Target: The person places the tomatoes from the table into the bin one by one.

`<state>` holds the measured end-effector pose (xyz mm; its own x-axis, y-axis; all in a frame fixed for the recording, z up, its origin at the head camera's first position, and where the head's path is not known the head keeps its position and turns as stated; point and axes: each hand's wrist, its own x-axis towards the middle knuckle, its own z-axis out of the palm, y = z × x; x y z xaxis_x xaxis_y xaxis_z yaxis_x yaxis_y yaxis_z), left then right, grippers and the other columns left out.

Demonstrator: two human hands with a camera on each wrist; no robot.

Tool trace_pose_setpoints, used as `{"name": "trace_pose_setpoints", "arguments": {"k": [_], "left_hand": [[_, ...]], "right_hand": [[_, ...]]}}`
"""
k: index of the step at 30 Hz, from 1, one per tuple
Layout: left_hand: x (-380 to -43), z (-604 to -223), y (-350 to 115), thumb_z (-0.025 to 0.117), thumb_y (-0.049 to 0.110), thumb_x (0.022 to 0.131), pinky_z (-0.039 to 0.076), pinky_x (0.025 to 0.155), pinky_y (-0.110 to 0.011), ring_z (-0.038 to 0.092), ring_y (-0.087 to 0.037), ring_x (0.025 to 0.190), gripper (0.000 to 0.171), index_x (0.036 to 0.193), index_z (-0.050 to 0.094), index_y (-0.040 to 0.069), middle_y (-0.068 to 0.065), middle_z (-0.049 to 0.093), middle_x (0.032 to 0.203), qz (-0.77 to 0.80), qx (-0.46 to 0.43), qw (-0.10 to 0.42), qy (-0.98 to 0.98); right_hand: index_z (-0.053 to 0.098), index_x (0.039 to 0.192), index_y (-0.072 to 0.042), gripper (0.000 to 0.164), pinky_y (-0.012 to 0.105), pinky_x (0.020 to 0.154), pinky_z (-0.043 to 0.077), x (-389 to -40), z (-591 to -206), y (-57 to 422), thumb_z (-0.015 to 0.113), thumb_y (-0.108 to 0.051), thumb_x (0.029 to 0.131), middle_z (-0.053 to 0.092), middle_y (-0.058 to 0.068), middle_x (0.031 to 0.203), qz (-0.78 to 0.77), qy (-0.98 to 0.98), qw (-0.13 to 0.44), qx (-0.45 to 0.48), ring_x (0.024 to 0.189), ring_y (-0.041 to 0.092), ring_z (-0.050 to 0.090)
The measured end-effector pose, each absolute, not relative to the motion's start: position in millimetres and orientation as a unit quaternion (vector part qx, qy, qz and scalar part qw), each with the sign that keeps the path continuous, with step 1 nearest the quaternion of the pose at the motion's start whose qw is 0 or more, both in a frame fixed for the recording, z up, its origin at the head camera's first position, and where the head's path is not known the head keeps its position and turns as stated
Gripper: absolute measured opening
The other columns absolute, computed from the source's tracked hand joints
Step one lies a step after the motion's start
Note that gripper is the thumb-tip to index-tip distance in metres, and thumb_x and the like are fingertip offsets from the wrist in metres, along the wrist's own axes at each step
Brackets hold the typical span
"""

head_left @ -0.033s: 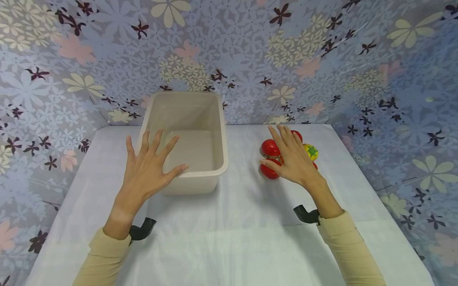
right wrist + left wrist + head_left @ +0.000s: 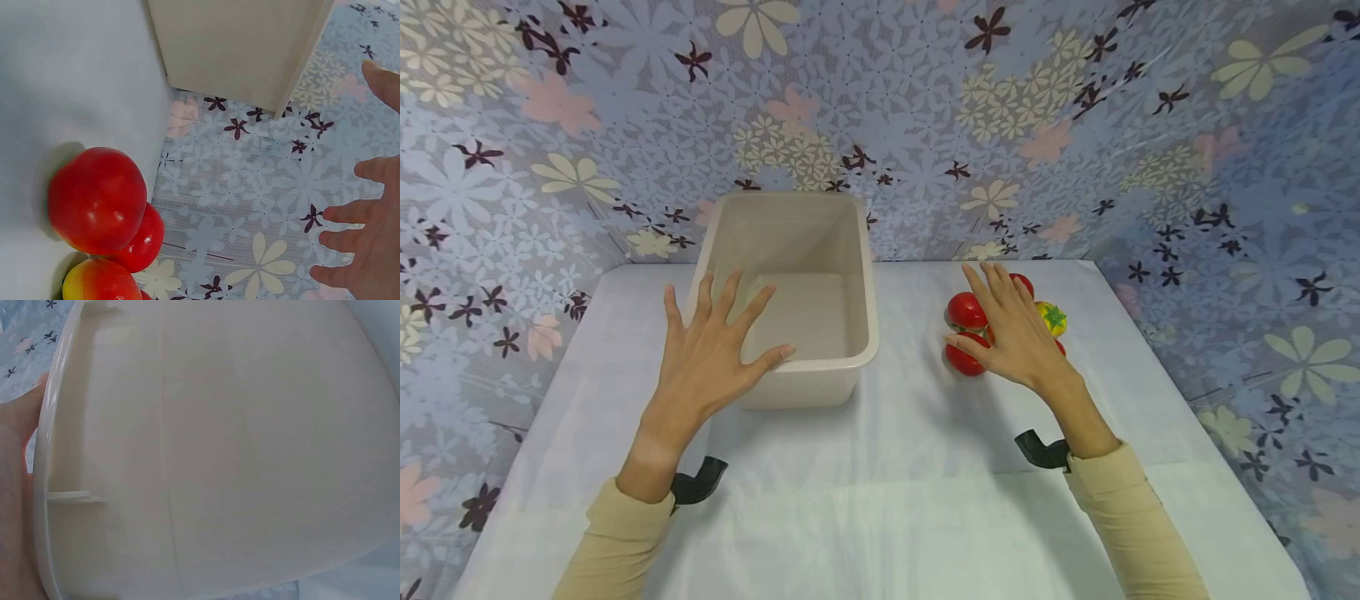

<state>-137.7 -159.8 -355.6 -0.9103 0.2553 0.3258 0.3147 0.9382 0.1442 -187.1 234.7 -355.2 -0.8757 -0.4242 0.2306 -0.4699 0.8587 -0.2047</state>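
My left hand (image 2: 703,362) hovers with fingers spread over the near left corner of a beige plastic bin (image 2: 871,317). In the left wrist view the bin's outer wall (image 2: 219,450) fills most of the picture, and part of the hand (image 2: 19,419) shows beyond the rim. Above a cluster of red tomatoes (image 2: 966,310) my right hand (image 2: 1018,342) is held with straight fingers, covering some of them. Beside it sits a yellow fruit with a green star-shaped top (image 2: 1049,319). In the right wrist view a tomato (image 2: 97,200) lies apart from the hand (image 2: 369,231). Both hands hold nothing.
A white cloth (image 2: 880,517) covers the table. Floral fabric (image 2: 910,125) rises behind it and along both sides. Dark curved pieces, one at the left wrist (image 2: 700,482) and one at the right wrist (image 2: 1041,450), stick out from the sleeves.
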Motion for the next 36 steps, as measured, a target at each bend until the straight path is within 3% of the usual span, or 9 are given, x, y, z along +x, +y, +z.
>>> {"name": "trace_pose_setpoints", "arguments": {"k": [7,11,15,20,24,27,29,32,36], "left_hand": [[-136,-356,-162,0.049,0.071,0.087,-0.003,0.112,-0.073,0.013,-0.047,0.147,0.080,0.154,0.029,0.030,-0.019,0.022,0.160,-0.112,-0.140,0.137,-0.974],[-134,-358,-167,0.049,0.062,0.093,0.000,0.113,-0.072,0.018,-0.045,0.146,0.073,0.154,0.030,0.027,-0.019,0.026,0.158,-0.164,-0.124,0.150,-0.967],[-131,-362,-176,0.058,0.041,0.095,0.018,0.112,-0.069,0.036,-0.043,0.138,0.060,0.147,0.043,0.015,-0.019,0.042,0.150,-0.278,-0.082,0.219,-0.932],[-122,-368,-189,0.062,0.023,0.095,0.040,0.100,-0.063,0.052,-0.041,0.124,0.053,0.144,0.047,0.008,-0.019,0.056,0.136,-0.412,0.000,0.270,-0.870],[-111,-374,-193,0.058,0.024,0.097,0.050,0.088,-0.032,0.062,-0.021,0.103,0.052,0.145,0.044,0.008,-0.018,0.064,0.121,-0.460,0.066,0.241,-0.852],[-105,-379,-193,0.057,0.027,0.098,0.045,0.070,-0.013,0.061,-0.002,0.080,0.051,0.144,0.046,0.009,-0.008,0.069,0.101,-0.500,0.101,0.209,-0.834],[-102,-383,-193,0.058,0.027,0.098,0.046,0.065,-0.009,0.059,0.002,0.069,0.050,0.143,0.048,0.008,0.001,0.068,0.088,-0.546,0.109,0.190,-0.809],[-98,-388,-193,0.061,0.022,0.097,0.051,0.065,-0.011,0.059,-0.002,0.062,0.044,0.137,0.054,0.005,0.009,0.064,0.073,-0.629,0.118,0.177,-0.748],[-93,-390,-192,0.064,0.017,0.095,0.054,0.064,-0.014,0.060,-0.008,0.060,0.036,0.128,0.061,0.004,0.004,0.064,0.068,-0.704,0.132,0.178,-0.675]], "right_hand": [[0.012,0.158,-0.021,0.097,0.059,0.120,0.010,-185,-357,237,0.065,-0.054,0.084,0.018,0.021,0.161,0.133,-0.960,0.087,0.229,0.148,0.040,0.012],[0.013,0.158,-0.020,0.096,0.059,0.120,0.011,-183,-358,238,0.066,-0.052,0.085,0.020,0.020,0.160,0.146,-0.960,0.089,0.223,0.148,0.039,0.014],[0.018,0.157,-0.017,0.090,0.062,0.117,0.018,-183,-359,239,0.068,-0.045,0.087,0.025,0.017,0.159,0.185,-0.957,0.100,0.200,0.147,0.037,0.020],[0.033,0.153,-0.014,0.077,0.064,0.107,0.035,-184,-365,244,0.070,-0.030,0.087,0.041,0.015,0.151,0.274,-0.940,0.138,0.148,0.134,0.038,0.043],[0.042,0.147,-0.013,0.067,0.063,0.103,0.040,-182,-377,250,0.070,-0.021,0.087,0.051,0.016,0.142,0.356,-0.912,0.176,0.102,0.129,0.036,0.047],[0.049,0.142,-0.011,0.059,0.060,0.102,0.044,-182,-391,255,0.071,-0.019,0.088,0.058,0.016,0.136,0.405,-0.885,0.211,0.085,0.125,0.035,0.051],[0.052,0.140,-0.011,0.056,0.059,0.102,0.043,-182,-401,256,0.072,-0.019,0.088,0.060,0.014,0.133,0.426,-0.873,0.226,0.073,0.124,0.033,0.052],[0.054,0.137,-0.010,0.054,0.057,0.103,0.043,-180,-417,256,0.073,-0.019,0.088,0.063,0.012,0.130,0.447,-0.863,0.227,0.056,0.123,0.032,0.054],[0.055,0.135,-0.006,0.051,0.055,0.101,0.046,-177,-434,255,0.073,-0.017,0.088,0.063,0.015,0.128,0.471,-0.854,0.217,0.042,0.119,0.034,0.056]]}}
